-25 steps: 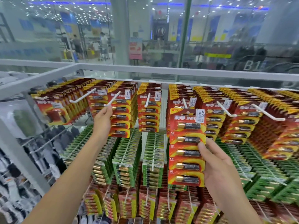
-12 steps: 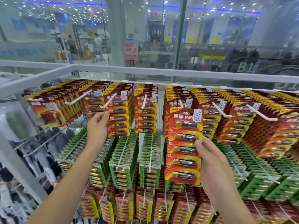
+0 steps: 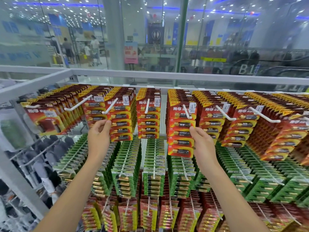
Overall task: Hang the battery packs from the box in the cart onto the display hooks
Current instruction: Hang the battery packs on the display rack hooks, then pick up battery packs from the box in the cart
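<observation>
Battery pack (image 3: 181, 131) in curled right hand (image 3: 203, 145)

One battery pack (image 3: 181, 131) on its display hook (image 3: 187, 111)
Red-and-yellow, it hangs upright at the row's front, the white hook through its twelve o'clock edge; my right hand (image 3: 203, 144) pinches it at three o'clock.

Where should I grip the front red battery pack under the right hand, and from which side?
Pinch the front red battery pack by its flat right card margin at mid-height, coming from the right, as the right hand does. The blistered batteries bulge down the middle and the white hook runs through the top, so the margin is likely cleanest.
</observation>
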